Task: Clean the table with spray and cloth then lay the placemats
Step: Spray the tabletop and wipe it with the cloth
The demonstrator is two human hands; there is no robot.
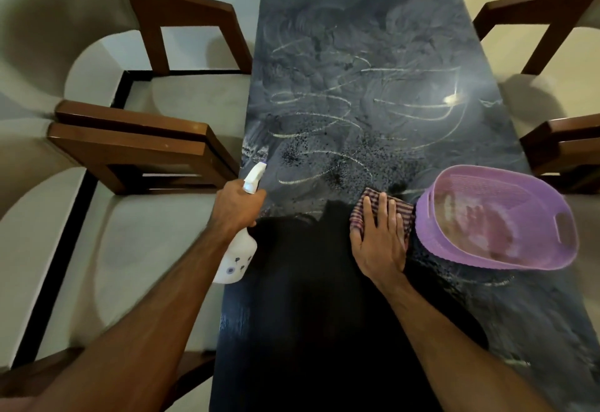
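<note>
The counter (373, 64) is lying lengthwise in front of me, a dark slab with pale swirling streaks and a patch of fine droplets speckling its middle. I am gripping one white spray bottle (238, 249) in my left hand (235, 205), fingers wrapped around its neck, the nozzle pointing out over the counter's left edge region. My right hand (380, 236) is pressing flat, fingers spread, on one checked cloth (373, 204), which is lying on the counter near me, just beside one purple plastic basket (500, 181). The basket is sitting at the counter's right side, tilted toward me, and something pinkish is lying inside it, too blurred for me to identify.

Four wooden chairs are standing around: two on the left (168, 38) (130, 158), with pale cushioned seats, and two on the right (545, 15) (565, 148), only partly visible. A bright light is reflecting off the counter's right half, and my shadow is darkening its near end. Pale walls are closing the room behind.
</note>
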